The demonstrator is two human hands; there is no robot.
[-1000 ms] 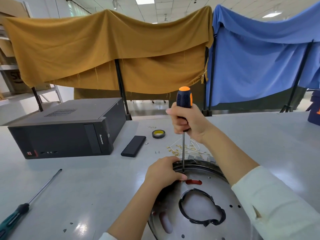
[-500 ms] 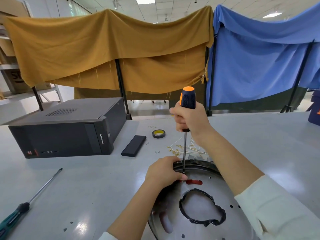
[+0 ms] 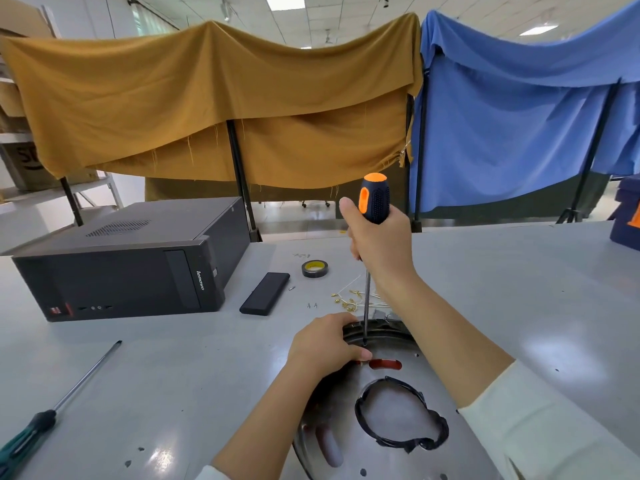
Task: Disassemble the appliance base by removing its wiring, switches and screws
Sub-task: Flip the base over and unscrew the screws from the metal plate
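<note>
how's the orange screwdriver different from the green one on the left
The orange screwdriver stands upright, gripped by the right hand, tip down at the rim of the appliance base; the green screwdriver lies flat on the table, untouched. The first has a black and orange handle, the second a dark green one at the frame's edge. Both have long, thin metal shafts.

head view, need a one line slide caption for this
Right hand holds an orange-black screwdriver upright on the metal appliance base while the left hand steadies its rim.
</note>
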